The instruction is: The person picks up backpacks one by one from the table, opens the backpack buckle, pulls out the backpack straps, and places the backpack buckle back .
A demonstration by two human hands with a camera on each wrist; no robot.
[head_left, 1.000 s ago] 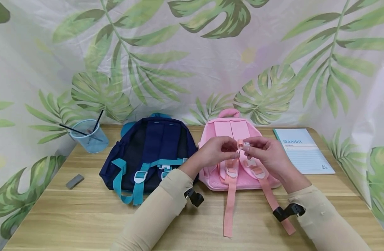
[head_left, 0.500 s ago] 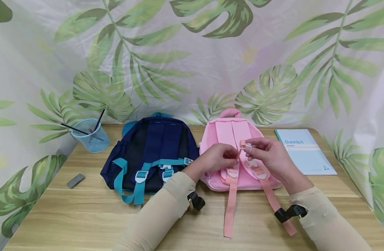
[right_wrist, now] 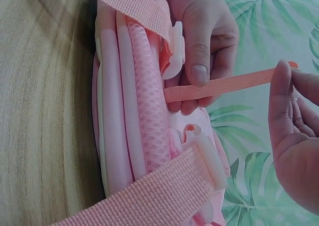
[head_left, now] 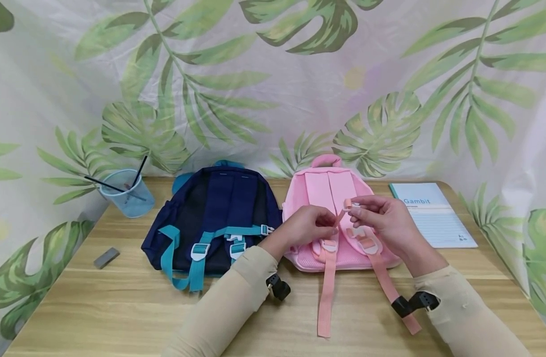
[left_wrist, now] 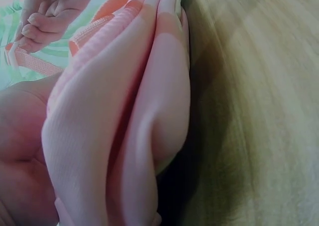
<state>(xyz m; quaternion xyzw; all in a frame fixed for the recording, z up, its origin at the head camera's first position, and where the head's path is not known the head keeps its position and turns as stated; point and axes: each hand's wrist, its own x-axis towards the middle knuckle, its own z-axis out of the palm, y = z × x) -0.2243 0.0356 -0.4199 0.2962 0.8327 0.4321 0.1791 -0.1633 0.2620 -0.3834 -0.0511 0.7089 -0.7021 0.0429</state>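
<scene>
A pink backpack (head_left: 295, 191) lies with its strap side up on the table. Its narrow peach webbing strap (right_wrist: 224, 85) runs taut between both hands. My left hand (head_left: 310, 223) pinches the strap low down, near the shoulder strap, thumb on top in the right wrist view. At the strap's looped upper end, my right hand (head_left: 380, 218) pinches a small white buckle (head_left: 355, 205), partly covered by the fingers. Two wider peach straps (head_left: 327, 297) hang from white adjusters toward the table's front. The backpack's side (left_wrist: 114, 111) fills the middle of the left wrist view.
A navy backpack (head_left: 230, 193) with teal straps lies left of the pink one. Farther left are a blue mesh cup (head_left: 136, 201) holding dark sticks and a grey eraser (head_left: 106, 258). A notebook (head_left: 438, 223) lies at right. A leaf-print cloth (head_left: 299, 99) hangs behind.
My left hand has slid down and slightly away from the buckle, so more strap shows between the hands. My right hand has shifted slightly right with the buckle.
</scene>
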